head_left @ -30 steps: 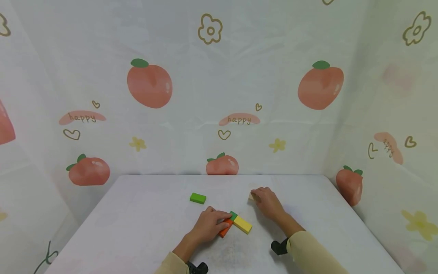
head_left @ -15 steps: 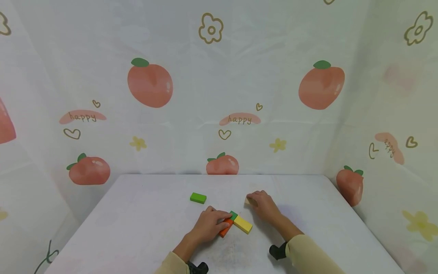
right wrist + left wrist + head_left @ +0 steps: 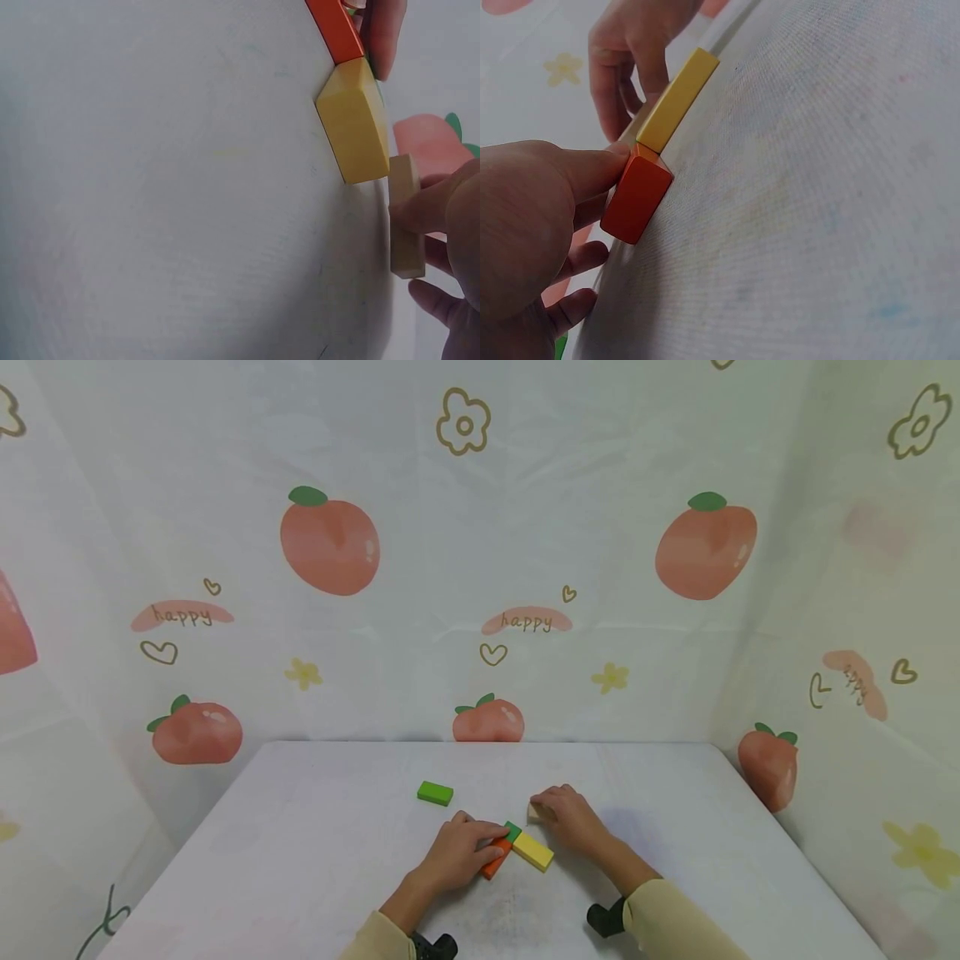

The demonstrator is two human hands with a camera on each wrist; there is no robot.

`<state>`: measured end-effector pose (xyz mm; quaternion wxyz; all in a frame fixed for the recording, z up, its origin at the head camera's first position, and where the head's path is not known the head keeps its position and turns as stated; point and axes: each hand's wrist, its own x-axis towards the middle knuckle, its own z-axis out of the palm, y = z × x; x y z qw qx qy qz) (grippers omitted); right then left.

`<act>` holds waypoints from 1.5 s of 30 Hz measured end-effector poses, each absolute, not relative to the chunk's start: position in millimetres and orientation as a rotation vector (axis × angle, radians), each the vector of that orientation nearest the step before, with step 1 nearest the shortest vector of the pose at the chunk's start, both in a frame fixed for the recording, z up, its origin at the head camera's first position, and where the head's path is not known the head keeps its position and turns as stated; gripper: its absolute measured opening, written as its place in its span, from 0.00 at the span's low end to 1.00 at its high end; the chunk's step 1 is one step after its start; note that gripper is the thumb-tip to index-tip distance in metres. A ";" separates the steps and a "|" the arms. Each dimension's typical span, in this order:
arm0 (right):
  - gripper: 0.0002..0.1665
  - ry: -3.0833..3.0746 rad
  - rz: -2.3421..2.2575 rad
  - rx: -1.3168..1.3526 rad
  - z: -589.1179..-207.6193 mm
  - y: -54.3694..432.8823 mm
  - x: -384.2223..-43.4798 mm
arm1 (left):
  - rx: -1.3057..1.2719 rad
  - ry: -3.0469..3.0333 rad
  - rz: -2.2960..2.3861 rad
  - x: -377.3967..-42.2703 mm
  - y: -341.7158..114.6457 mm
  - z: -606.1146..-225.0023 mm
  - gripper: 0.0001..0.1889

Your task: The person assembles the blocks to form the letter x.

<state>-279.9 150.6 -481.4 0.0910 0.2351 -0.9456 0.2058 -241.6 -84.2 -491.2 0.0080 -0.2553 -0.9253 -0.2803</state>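
Observation:
My left hand [image 3: 456, 856] holds an orange block [image 3: 495, 862], its thumb on the near side and the index finger reaching a dark green block [image 3: 513, 832]. Against these two lies a yellow block [image 3: 533, 852], angled off to the right. In the left wrist view, the yellow block [image 3: 679, 101] meets the end of the orange block [image 3: 636, 196]. Beyond the yellow one, my right hand [image 3: 573, 821] pinches a plain wooden block [image 3: 533, 814]. The right wrist view has this wooden block [image 3: 406, 256] between thumb and fingers, close to the yellow block's end.
A light green block [image 3: 435, 793] lies by itself farther back on the white table [image 3: 330, 827]. Behind the table's far edge hangs a pale curtain [image 3: 420, 552] printed with peaches. Black wrist mounts [image 3: 606, 919] sit at both sleeves.
My right hand has moved left and toward me with the wooden block, nearing the other blocks. The left hand and the blocks by it have stayed in place.

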 end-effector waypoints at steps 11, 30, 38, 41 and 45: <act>0.17 -2.794 0.550 0.843 -486.9 151.8 -279.4 | -0.818 -2.875 -0.856 -242.5 -84.3 -491.8 0.18; 0.20 -2.818 0.539 0.922 -484.0 145.6 -276.7 | -0.809 -2.884 -0.880 -242.6 -83.8 -491.8 0.18; 0.19 -2.769 0.593 0.999 -483.1 142.9 -279.6 | -0.816 -2.870 -0.901 -242.5 -84.1 -492.2 0.18; 0.19 -2.758 0.597 1.017 -484.2 141.8 -280.8 | -0.818 -2.869 -0.911 -242.4 -84.1 -492.3 0.18; 0.19 -2.751 0.617 1.027 -485.2 140.0 -282.6 | -0.816 -2.871 -0.907 -242.4 -84.1 -492.1 0.18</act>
